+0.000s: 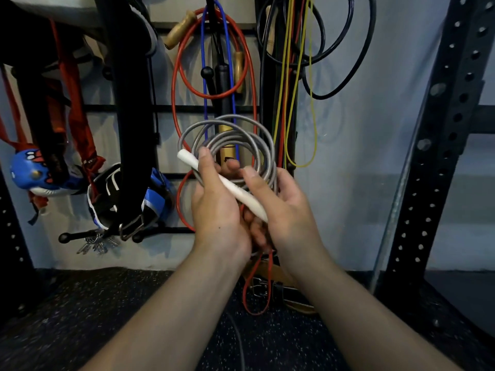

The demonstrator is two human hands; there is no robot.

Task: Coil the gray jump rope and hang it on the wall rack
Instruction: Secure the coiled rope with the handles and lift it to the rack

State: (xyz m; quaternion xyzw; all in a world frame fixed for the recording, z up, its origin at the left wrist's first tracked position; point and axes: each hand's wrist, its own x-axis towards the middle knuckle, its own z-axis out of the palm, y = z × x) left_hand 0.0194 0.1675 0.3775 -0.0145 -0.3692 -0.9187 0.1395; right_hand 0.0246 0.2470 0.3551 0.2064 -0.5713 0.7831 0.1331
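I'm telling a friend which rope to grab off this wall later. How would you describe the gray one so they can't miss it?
Look at the middle of the wall rack, in front of the red rope. The gray rope is coiled there in both hands. It alone is gray with a white handle.

Hands hide gray rope [227, 140] coil's lower part; second handle unseen.

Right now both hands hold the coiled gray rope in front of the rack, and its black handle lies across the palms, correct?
Not quite. The handle is white, not black, as the head view shows. The rest stands: the left hand and right hand both hold the coiled gray rope in front of the rack.
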